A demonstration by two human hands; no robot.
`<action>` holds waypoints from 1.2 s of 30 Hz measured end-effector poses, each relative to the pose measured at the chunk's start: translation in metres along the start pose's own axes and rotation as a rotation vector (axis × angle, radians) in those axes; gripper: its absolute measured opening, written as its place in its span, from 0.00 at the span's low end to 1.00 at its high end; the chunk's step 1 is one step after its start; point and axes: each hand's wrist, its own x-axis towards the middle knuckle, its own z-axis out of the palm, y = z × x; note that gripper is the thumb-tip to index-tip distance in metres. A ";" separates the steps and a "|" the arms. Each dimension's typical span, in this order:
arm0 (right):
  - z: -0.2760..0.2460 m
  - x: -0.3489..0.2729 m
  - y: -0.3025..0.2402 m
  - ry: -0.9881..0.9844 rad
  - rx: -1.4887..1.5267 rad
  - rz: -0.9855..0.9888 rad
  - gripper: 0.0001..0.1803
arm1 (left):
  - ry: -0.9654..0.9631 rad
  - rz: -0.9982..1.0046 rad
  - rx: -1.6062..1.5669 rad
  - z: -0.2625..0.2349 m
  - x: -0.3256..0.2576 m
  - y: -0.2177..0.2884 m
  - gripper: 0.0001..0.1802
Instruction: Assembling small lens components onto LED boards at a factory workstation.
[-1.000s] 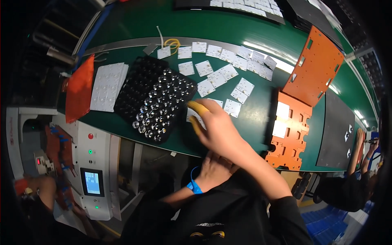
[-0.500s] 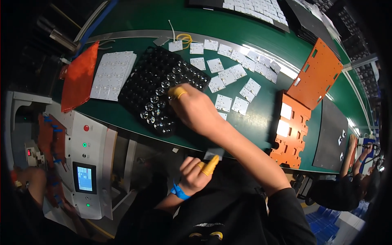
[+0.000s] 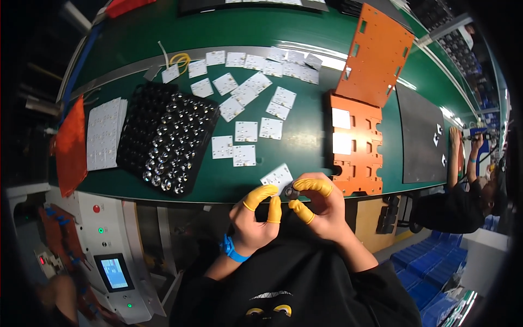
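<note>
Yellow rubber cots cover the fingertips of both hands, which meet just off the near edge of the green table (image 3: 305,32). Left hand (image 3: 253,220): thumb and forefinger pinch the near corner of a small white square board (image 3: 278,176), the other fingers curled loosely under. Right hand (image 3: 321,210): thumb and forefinger close around a small dark round lens (image 3: 291,192), held against the board's near edge. Whether the lens is already seated on the board cannot be told at this size. Toward the left edge of the table lies a black tray (image 3: 163,136) filled with rows of similar glossy lenses, with a stack of white sheets (image 3: 102,133) and an orange cloth (image 3: 71,144) beyond it. Loose white boards (image 3: 245,131) are scattered across the middle, and an orange slotted fixture (image 3: 357,144) stands at the right, two white boards already in its pockets. A good fit likely calls for holding the board by its edges only, keeping it level, and pressing the lens straight down with even pressure from the covered fingertips, so that neither optic nor board surface is smudged.
</note>
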 end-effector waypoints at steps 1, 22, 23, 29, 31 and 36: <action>-0.003 -0.002 -0.001 0.039 -0.039 -0.021 0.19 | -0.014 0.000 -0.003 0.006 0.000 0.001 0.13; -0.040 0.011 0.011 0.316 -0.425 -0.271 0.18 | -0.134 -0.079 0.062 0.059 0.030 0.019 0.14; -0.040 0.012 0.011 0.315 -0.415 -0.292 0.18 | -0.134 -0.080 0.064 0.058 0.032 0.021 0.14; -0.039 0.012 0.015 0.331 -0.434 -0.400 0.19 | -0.186 0.013 0.105 0.057 0.043 0.030 0.14; -0.038 0.013 0.012 0.328 -0.442 -0.398 0.19 | -0.176 0.046 0.107 0.058 0.044 0.032 0.14; -0.044 0.016 0.004 0.293 -0.453 -0.322 0.19 | -0.230 0.065 0.121 0.055 0.048 0.029 0.13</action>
